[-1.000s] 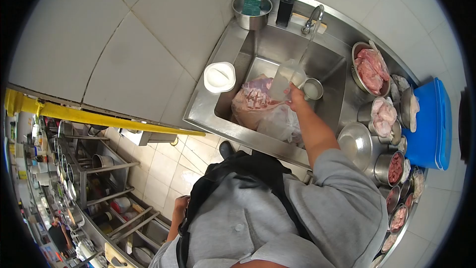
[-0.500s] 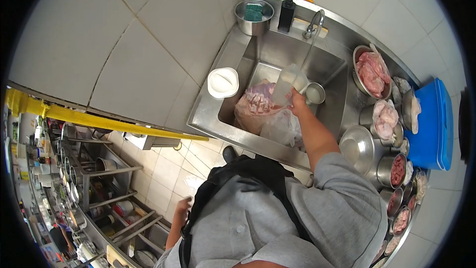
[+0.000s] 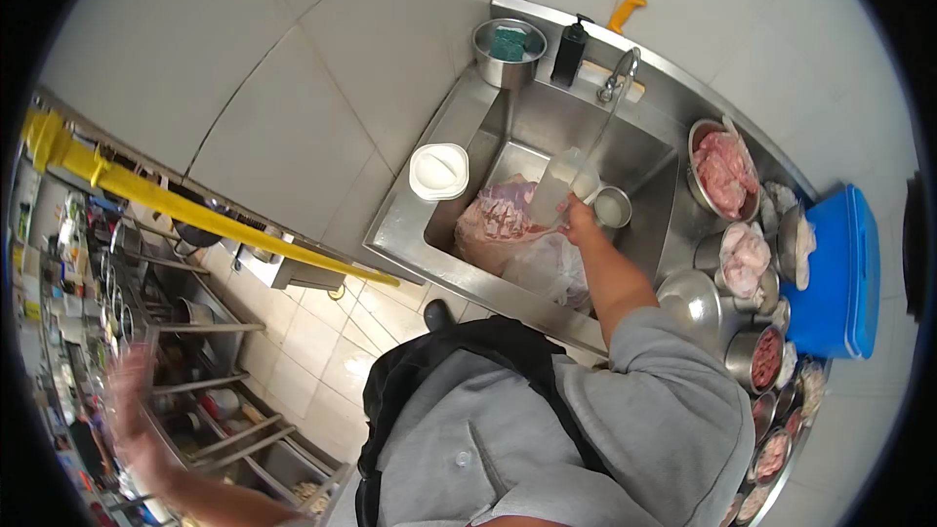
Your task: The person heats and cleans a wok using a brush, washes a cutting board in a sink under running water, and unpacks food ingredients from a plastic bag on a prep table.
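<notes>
My right hand (image 3: 580,222) is wrapped round a translucent plastic container (image 3: 557,185), which is tilted under the stream from the faucet (image 3: 621,75). Below and beside it in the sink (image 3: 639,165) lie a large piece of raw meat (image 3: 495,222) and a clear plastic bag (image 3: 547,268). A small metal pot (image 3: 612,206) is just right of the container. My left hand (image 3: 135,410) is raised at the far left, smeared by motion, over the view of the metal racks; its fingers cannot be made out.
A white lidded tub (image 3: 439,172) sits on the sink's left ledge. Behind are a metal pot with a green sponge (image 3: 508,43) and a black soap bottle (image 3: 570,52). Bowls of raw meat (image 3: 724,173) and a blue cooler (image 3: 835,273) line the right. A yellow pipe (image 3: 205,215) runs left.
My left hand has swung up and out to the left from beside my body. My right hand still holds the container under the water. The view has shifted slightly.
</notes>
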The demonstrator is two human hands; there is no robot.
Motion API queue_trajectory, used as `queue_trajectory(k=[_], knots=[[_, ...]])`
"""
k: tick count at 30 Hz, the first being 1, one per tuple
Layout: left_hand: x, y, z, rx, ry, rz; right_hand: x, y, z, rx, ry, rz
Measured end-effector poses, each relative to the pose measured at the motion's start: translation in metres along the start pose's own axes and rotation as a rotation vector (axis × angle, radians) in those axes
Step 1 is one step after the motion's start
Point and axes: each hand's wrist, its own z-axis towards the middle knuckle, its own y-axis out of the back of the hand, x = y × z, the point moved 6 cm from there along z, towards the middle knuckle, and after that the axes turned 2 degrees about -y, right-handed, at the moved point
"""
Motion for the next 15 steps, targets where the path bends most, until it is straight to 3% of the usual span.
queue_trajectory(k=[2, 4, 9, 15], knots=[[-0.066, 0.012, -0.003, -0.030, -0.343, -0.026, 0.003, -0.001, -0.003, 0.019, 0.002, -0.005], [-0.094, -0.023, -0.015, 0.117, -0.483, -0.087, 0.003, -0.001, -0.006, 0.043, 0.005, -0.016], [-0.069, -0.107, -0.044, 0.296, -0.336, -0.208, 0.004, 0.000, -0.008, 0.064, 0.028, -0.007], [-0.044, -0.131, -0.048, 0.303, -0.234, -0.276, 0.004, 0.003, -0.009, -0.008, -0.016, -0.023]])
